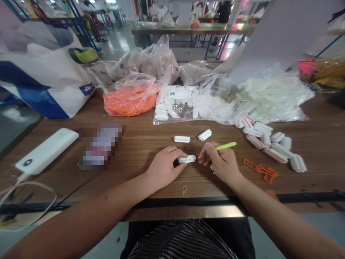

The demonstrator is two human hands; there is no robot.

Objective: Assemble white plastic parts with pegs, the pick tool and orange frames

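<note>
Head view: white piece (187, 159), axis left-right

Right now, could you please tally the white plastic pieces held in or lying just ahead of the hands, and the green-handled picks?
White plastic pieces: 3 (one in the left hand, two lying ahead of it)
Green-handled pick: 1 (in the right hand)
Total: 4

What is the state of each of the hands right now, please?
Left hand: closed, holding a small white plastic part.
Right hand: closed, pinching a green-handled pick.
</note>
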